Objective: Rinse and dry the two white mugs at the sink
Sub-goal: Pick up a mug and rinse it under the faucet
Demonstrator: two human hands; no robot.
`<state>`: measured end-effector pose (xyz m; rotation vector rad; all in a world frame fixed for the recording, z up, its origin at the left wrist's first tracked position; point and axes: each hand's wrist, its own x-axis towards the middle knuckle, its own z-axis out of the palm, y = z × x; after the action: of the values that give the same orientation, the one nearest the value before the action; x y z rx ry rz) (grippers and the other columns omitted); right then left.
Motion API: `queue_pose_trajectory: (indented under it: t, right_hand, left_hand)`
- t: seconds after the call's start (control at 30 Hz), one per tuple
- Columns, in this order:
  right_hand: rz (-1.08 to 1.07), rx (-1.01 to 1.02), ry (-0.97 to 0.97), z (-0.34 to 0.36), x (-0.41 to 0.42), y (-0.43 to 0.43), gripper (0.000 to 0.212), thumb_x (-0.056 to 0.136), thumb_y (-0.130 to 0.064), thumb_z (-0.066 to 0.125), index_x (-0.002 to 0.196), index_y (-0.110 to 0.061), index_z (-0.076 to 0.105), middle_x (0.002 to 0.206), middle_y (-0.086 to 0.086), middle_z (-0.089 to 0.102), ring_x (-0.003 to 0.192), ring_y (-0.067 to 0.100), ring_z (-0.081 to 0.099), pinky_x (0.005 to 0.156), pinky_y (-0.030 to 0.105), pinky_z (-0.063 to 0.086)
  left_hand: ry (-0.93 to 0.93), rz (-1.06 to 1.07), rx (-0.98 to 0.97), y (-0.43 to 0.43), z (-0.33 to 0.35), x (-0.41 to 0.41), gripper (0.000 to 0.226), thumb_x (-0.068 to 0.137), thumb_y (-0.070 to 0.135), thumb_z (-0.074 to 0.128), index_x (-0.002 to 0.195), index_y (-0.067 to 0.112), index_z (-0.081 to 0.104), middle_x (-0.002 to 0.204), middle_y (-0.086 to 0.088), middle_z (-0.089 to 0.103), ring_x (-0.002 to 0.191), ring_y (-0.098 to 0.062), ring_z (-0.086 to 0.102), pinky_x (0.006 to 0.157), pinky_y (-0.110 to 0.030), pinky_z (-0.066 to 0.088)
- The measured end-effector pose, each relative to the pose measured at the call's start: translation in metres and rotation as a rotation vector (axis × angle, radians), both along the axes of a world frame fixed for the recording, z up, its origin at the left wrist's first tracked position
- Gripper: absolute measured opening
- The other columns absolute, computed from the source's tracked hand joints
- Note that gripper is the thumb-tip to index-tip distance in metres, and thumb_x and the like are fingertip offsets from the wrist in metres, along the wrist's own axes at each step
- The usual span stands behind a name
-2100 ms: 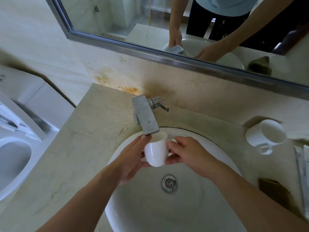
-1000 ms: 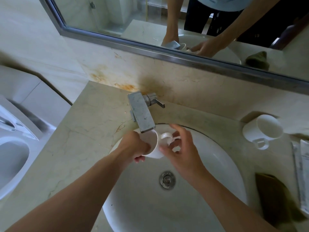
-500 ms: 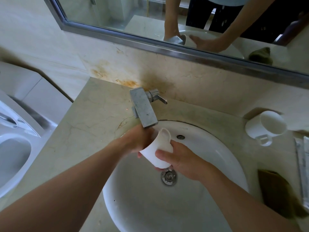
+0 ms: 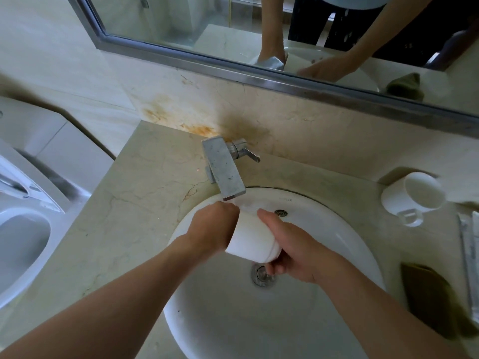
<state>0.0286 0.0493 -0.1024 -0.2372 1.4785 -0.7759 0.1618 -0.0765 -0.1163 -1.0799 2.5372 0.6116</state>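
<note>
A white mug [image 4: 252, 240] is tipped away from me over the white sink basin [image 4: 344, 244], its base toward me and its mouth under the steel faucet spout [image 4: 225, 174]. My right hand [image 4: 293, 251] wraps the mug's body, thumb on top. My left hand [image 4: 213, 230] presses against the mug's left side near the rim, its fingers hidden behind it. The mug's handle is out of sight. A second white mug [image 4: 412, 196] lies on its side on the counter at the right, mouth toward me.
A dark olive cloth [image 4: 432, 299] lies on the counter right of the basin, beside a flat packet [image 4: 470, 252]. The drain [image 4: 261, 274] sits below the held mug. A toilet [image 4: 18, 229] stands left of the marble counter [image 4: 134, 208]. A mirror [image 4: 259, 29] hangs above.
The mug went from upright under the spout to tipped away from me. My right hand shifted from the handle to gripping the body; my left hand moved to the rim side.
</note>
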Motion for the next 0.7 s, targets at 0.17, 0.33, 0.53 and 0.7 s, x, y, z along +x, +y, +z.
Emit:
queue_pose_trajectory:
  t: [0.17, 0.33, 0.53, 0.7]
  right_hand:
    - [-0.012, 0.100, -0.134, 0.009, -0.006, -0.010, 0.068, 0.095, -0.073, 0.056, 0.122, -0.013, 0.069, 0.089, 0.016, 0.073, 0.070, 0.027, 0.063, 0.044, 0.026, 0.047]
    - [-0.040, -0.088, 0.254, 0.004, 0.000, -0.020, 0.041, 0.097, -0.063, 0.054, 0.118, -0.029, 0.062, 0.110, 0.012, 0.072, 0.083, 0.031, 0.076, 0.059, 0.037, 0.063]
    - [-0.023, 0.082, 0.193, 0.004, -0.002, -0.035, 0.048, 0.097, -0.059, 0.053, 0.111, -0.015, 0.068, 0.089, 0.017, 0.077, 0.053, 0.029, 0.068, 0.043, 0.027, 0.049]
    - [-0.009, 0.202, 0.032, 0.005, -0.010, -0.046, 0.050, 0.093, -0.058, 0.061, 0.109, -0.012, 0.070, 0.079, 0.014, 0.071, 0.045, 0.024, 0.059, 0.036, 0.020, 0.040]
  left_hand:
    - [0.272, 0.174, 0.254, -0.005, -0.019, 0.005, 0.010, 0.094, 0.017, 0.072, 0.102, 0.011, 0.074, 0.093, 0.000, 0.070, 0.087, -0.017, 0.064, 0.066, -0.016, 0.041]
    - [0.238, 0.619, 0.768, -0.004, -0.016, 0.005, 0.015, 0.094, 0.009, 0.052, 0.086, 0.003, 0.064, 0.056, -0.003, 0.054, 0.049, -0.015, 0.043, 0.044, -0.020, 0.031]
    - [0.219, 0.454, 0.609, -0.012, -0.020, 0.002, 0.010, 0.098, 0.002, 0.054, 0.097, 0.001, 0.064, 0.076, -0.010, 0.060, 0.063, -0.023, 0.058, 0.054, -0.030, 0.050]
    - [0.250, 0.091, 0.182, -0.025, -0.038, 0.000, 0.017, 0.096, 0.004, 0.066, 0.112, -0.002, 0.069, 0.108, -0.021, 0.073, 0.104, -0.041, 0.069, 0.093, -0.052, 0.056]
